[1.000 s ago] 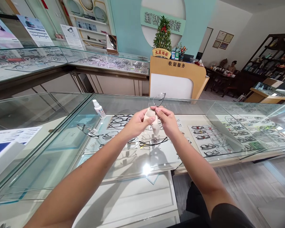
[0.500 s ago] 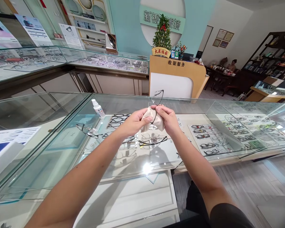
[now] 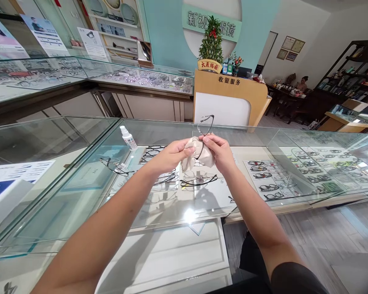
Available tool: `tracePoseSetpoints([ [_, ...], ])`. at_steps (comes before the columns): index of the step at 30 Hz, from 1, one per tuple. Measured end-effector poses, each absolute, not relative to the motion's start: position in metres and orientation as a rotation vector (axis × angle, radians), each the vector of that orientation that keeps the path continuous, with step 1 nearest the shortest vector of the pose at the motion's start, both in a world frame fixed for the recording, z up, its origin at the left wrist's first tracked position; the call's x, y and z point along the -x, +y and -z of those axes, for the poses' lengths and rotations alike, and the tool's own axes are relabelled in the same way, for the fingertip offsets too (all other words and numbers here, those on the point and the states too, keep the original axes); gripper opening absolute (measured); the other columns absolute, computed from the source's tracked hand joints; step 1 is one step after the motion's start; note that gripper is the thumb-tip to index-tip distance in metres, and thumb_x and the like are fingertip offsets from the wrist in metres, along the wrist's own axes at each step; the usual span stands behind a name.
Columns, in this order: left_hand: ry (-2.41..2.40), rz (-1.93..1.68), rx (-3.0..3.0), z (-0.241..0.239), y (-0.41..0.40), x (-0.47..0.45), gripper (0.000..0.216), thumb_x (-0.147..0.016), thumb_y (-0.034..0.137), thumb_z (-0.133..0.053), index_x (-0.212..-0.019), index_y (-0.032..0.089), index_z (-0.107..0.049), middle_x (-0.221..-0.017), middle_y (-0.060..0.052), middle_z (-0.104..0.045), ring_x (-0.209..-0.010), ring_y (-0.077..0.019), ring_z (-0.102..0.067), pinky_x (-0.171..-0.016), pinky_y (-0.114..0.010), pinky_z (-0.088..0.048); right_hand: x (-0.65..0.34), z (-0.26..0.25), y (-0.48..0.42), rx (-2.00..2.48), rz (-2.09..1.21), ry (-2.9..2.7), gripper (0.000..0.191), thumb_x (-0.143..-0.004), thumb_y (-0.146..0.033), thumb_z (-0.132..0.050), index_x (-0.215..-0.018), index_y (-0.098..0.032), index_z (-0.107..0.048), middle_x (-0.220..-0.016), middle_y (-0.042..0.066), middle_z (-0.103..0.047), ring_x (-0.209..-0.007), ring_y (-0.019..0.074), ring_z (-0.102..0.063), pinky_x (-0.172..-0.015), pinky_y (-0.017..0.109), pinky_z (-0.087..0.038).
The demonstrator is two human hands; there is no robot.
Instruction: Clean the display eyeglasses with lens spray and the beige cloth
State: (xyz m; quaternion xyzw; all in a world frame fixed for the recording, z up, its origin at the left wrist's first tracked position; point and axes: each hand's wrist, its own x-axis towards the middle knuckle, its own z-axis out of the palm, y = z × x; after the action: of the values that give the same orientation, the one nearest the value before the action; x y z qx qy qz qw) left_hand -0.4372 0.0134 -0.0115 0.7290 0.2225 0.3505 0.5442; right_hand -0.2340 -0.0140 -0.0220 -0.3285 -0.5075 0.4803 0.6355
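Note:
Above the glass counter, my left hand is closed on a cream cloth, its thumb pressing the cloth against one lens of a pair of glasses. My right hand pinches the same glasses near the middle of the frame. One dark-rimmed lens stands up above my fingers; the cloth wraps the other. Part of the cloth hangs below both hands. A white spray bottle stands on the counter to the left. Another pair of glasses lies on the glass left of my forearm.
Beneath my hands, the glass display counter holds rows of frames, among them dark glasses. A white box sits at the left. Beyond are a wooden cashier desk and a potted plant. Far right, a person sits at a table.
Both hands keep hold of the cloth and glasses in nearly the same place, with the fingers shifting only slightly. The whole view has moved a little.

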Motion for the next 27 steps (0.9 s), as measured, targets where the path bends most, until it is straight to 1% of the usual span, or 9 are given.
tracePoseSetpoints([
  [2,0.511,-0.820,-1.734,0.011,0.011,0.437,0.061,-0.091,0.068,-0.084,-0.121,0.016,-0.076,-0.093,-0.004,-0.072,-0.074,-0.0159,-0.058,-0.066,-0.026,-0.046,0.234,0.023,-0.013,0.742,-1.109,-1.148,0.034,-0.074,-0.058,-0.099,-0.086,-0.028,-0.090,-0.105,0.003,-0.079,-0.105,0.0228,-0.070,-0.096,0.037,-0.057],
  [5,0.577,-0.945,-1.677,0.017,0.008,0.427,0.065,-0.085,0.067,-0.090,-0.123,0.016,-0.075,-0.082,0.000,-0.067,-0.064,-0.0127,-0.048,-0.058,-0.026,-0.038,0.239,0.023,-0.014,0.736,-1.119,-1.147,0.037,-0.072,-0.061,-0.098,-0.082,-0.027,-0.087,-0.106,0.004,-0.080,-0.098,0.0213,-0.068,-0.088,0.036,-0.057],
  [7,0.624,-1.078,-1.625,0.023,0.006,0.419,0.065,-0.086,0.073,-0.086,-0.116,0.016,-0.077,-0.078,0.000,-0.063,-0.063,-0.0129,-0.047,-0.058,-0.026,-0.037,0.243,0.023,-0.016,0.723,-1.123,-1.152,0.038,-0.071,-0.061,-0.099,-0.080,-0.026,-0.086,-0.104,0.004,-0.079,-0.093,0.0200,-0.066,-0.085,0.035,-0.056],
  [10,0.636,-1.183,-1.569,0.027,0.007,0.415,0.067,-0.092,0.082,-0.074,-0.105,0.016,-0.077,-0.073,0.000,-0.060,-0.063,-0.0134,-0.047,-0.059,-0.027,-0.037,0.245,0.022,-0.018,0.697,-1.113,-1.179,0.037,-0.071,-0.059,-0.100,-0.078,-0.026,-0.085,-0.101,0.004,-0.077,-0.097,0.0204,-0.067,-0.089,0.036,-0.057],
  [13,0.571,-1.065,-1.552,0.023,0.008,0.421,0.065,-0.092,0.081,-0.075,-0.103,0.016,-0.076,-0.072,0.001,-0.058,-0.061,-0.0124,-0.045,-0.056,-0.026,-0.037,0.240,0.021,-0.017,0.699,-1.094,-1.176,0.036,-0.072,-0.058,-0.099,-0.079,-0.026,-0.085,-0.101,0.004,-0.076,-0.101,0.0217,-0.068,-0.092,0.036,-0.057],
  [17,0.478,-0.847,-1.602,0.017,0.006,0.427,0.057,-0.087,0.069,-0.088,-0.107,0.017,-0.073,-0.083,-0.001,-0.065,-0.065,-0.0128,-0.054,-0.057,-0.025,-0.043,0.234,0.022,-0.014,0.725,-1.102,-1.136,0.035,-0.074,-0.057,-0.097,-0.080,-0.026,-0.083,-0.099,0.003,-0.075,-0.097,0.0212,-0.067,-0.091,0.036,-0.057],
  [20,0.511,-0.926,-1.600,0.019,0.005,0.423,0.059,-0.082,0.067,-0.093,-0.108,0.018,-0.072,-0.082,0.000,-0.066,-0.065,-0.0127,-0.054,-0.057,-0.025,-0.042,0.238,0.024,-0.014,0.725,-1.069,-1.162,0.037,-0.074,-0.060,-0.096,-0.080,-0.026,-0.082,-0.098,0.003,-0.074,-0.100,0.0220,-0.067,-0.095,0.037,-0.057],
  [23,0.559,-1.086,-1.545,0.026,0.007,0.417,0.061,-0.084,0.074,-0.088,-0.099,0.018,-0.072,-0.073,0.002,-0.060,-0.061,-0.0122,-0.049,-0.056,-0.025,-0.039,0.246,0.026,-0.016,0.700,-1.078,-1.181,0.040,-0.072,-0.062,-0.098,-0.079,-0.026,-0.080,-0.100,0.003,-0.074,-0.102,0.0225,-0.067,-0.096,0.038,-0.058],
  [27,0.625,-1.159,-1.504,0.033,0.009,0.413,0.066,-0.091,0.083,-0.075,-0.084,0.018,-0.070,-0.064,0.002,-0.054,-0.056,-0.0115,-0.042,-0.052,-0.027,-0.033,0.249,0.025,-0.019,0.706,-1.055,-1.201,0.038,-0.072,-0.060,-0.098,-0.080,-0.027,-0.082,-0.099,0.003,-0.073,-0.101,0.0222,-0.067,-0.092,0.038,-0.058],
])
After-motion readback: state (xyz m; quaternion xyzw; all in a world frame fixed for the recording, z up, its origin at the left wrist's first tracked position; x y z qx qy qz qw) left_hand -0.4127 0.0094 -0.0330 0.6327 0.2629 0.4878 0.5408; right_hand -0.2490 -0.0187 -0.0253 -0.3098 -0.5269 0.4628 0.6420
